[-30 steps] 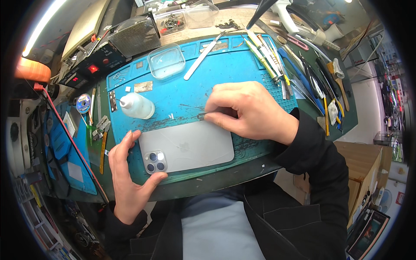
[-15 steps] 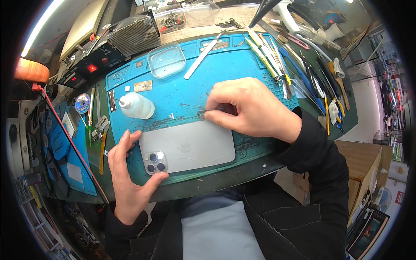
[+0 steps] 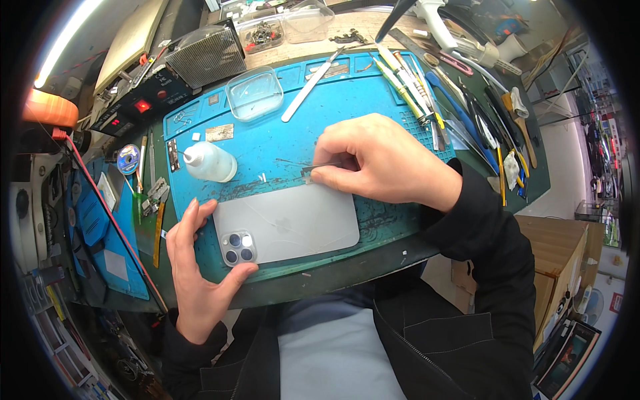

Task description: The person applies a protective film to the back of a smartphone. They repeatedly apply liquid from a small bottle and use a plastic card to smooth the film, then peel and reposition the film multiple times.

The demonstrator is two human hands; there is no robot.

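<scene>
A grey smartphone [image 3: 293, 223] lies back up on the blue work mat, its camera cluster at the lower left and thin crack lines across its back. My left hand [image 3: 200, 260] grips its left end, with the thumb at the corner by the cameras and the fingertips at the upper left corner. Between thumb and curled fingers, my right hand [image 3: 380, 160] pinches a small, thin, dark blade-like piece [image 3: 307, 172] at the phone's far long edge. Most of that piece is hidden by the fingers. A white squeeze bottle [image 3: 211, 162] stands beyond the phone.
On the blue mat [image 3: 267, 143] are a clear plastic dish [image 3: 255, 95] and a scalpel [image 3: 312, 85]. Tweezers, brushes and other tools [image 3: 460, 110] crowd the right side. A black power unit [image 3: 140, 103] with a red lit switch and a solder spool [image 3: 127, 159] are at left.
My right hand has shifted slightly left along the phone's far edge with the thin piece, and more of that piece shows. My left hand keeps its grip.
</scene>
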